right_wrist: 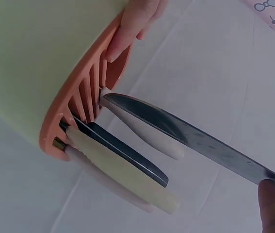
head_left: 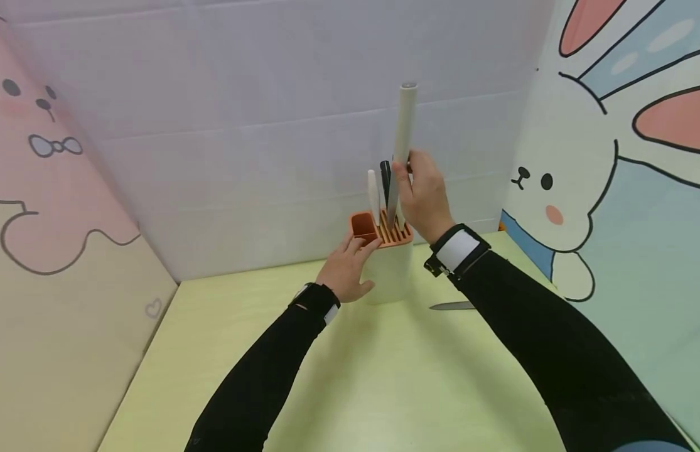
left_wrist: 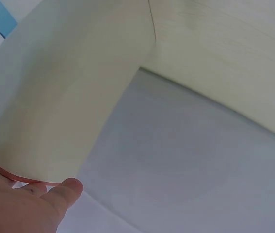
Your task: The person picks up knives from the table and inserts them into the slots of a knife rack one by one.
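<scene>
A knife block (head_left: 390, 273) with a pale green body and an orange slotted top stands near the back wall. My right hand (head_left: 423, 194) grips a large knife (head_left: 405, 119) where its long pale handle meets the blade. The handle points up, and the blade (right_wrist: 195, 141) runs down with its tip close over the slots. My left hand (head_left: 345, 270) rests on the block's left side, straight fingers over the orange rim (right_wrist: 55, 121) and thumb along the body. Several knife handles stick out of the slots, among them a black handle (right_wrist: 127, 155) and a cream handle (right_wrist: 122, 170).
Another knife lies on the yellow-green table (head_left: 214, 351) right of the block, its blade (head_left: 451, 306) partly hidden behind my right sleeve. A white wall (head_left: 242, 188) rises behind, with cartoon-printed panels at the left and right.
</scene>
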